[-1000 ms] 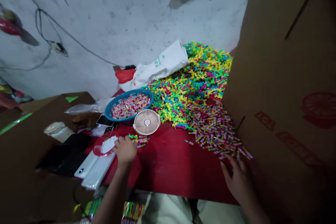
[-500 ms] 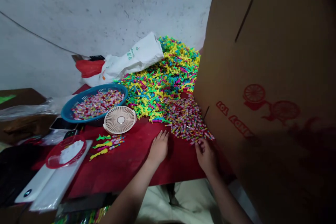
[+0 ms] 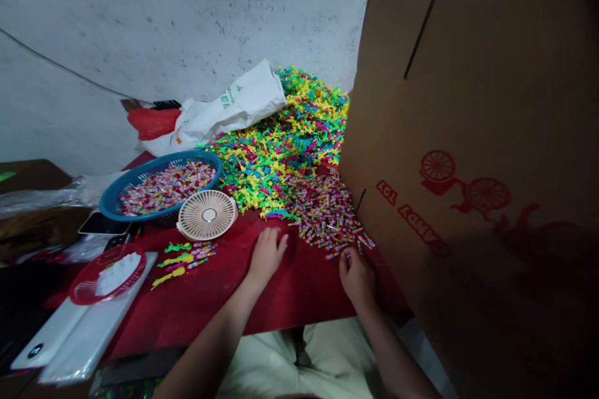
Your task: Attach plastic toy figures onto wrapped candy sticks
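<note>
My left hand [image 3: 267, 255] is low over the red tabletop [image 3: 224, 299], palm down, its thumb a little apart from the fingers and nothing visible in it. At the near edge of a heap of small pink wrapped candy tubes [image 3: 322, 209] is my right hand [image 3: 358, 277], thumb and fingers curled together; whatever they hold is hidden. Left of my left hand, several green and yellow plastic figures [image 3: 175, 262] lie in rows beside a few candy tubes [image 3: 201, 254]. Behind the candy rises a large pile of bright plastic figures [image 3: 299, 131].
A tall cardboard box [image 3: 468, 106] walls off the right side. Toward the left stand a blue basket [image 3: 110, 202] of candy, a round white fan [image 3: 208, 215], a red basket [image 3: 79, 290] with white pieces and clear plastic bags [image 3: 100, 330]. A white sack [image 3: 248, 96] lies behind.
My left hand has moved a little left, away from the candy heap, its thumb now showing apart. My right hand stays at the heap's edge, fingers curled closer. The whole view has shifted slightly.
</note>
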A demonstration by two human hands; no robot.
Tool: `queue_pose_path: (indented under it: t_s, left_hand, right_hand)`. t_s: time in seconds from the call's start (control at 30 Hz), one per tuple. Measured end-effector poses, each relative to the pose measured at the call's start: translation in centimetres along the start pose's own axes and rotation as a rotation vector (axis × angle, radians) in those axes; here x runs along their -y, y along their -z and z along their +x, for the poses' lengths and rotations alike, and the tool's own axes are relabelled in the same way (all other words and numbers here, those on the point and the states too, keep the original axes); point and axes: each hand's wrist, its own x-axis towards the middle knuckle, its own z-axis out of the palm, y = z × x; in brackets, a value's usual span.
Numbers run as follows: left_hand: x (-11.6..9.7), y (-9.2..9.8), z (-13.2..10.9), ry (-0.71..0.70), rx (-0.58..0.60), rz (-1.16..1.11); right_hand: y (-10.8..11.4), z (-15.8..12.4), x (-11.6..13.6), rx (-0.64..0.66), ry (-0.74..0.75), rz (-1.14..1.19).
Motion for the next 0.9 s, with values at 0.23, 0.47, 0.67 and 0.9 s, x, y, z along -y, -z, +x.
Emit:
queue_pose_path:
  t_s: [0.23,0.47,0.67,0.9]
  left_hand:
    - [2.9,1.2,6.1,0.059,-0.012,0.034]
    - [3.6,1.9,3.4,0.052,0.044,-0.112]
    - [4.1,3.2,-0.7,0.221,0.024,-0.355]
    - [4.6,4.5,-5.0,0.419,-0.024,-0.706]
  right_hand:
    - [-0.1,0.1,-0.3,0.024,-0.1,0.094]
    - [0.1,0.2,0.2,0.046,-0.099,0.118]
    - [-0.1,0.1,-0.3,0.034,-0.094,0.18]
    - [-0.2,-0.1,-1.3,-0.052,-0.1,0.384]
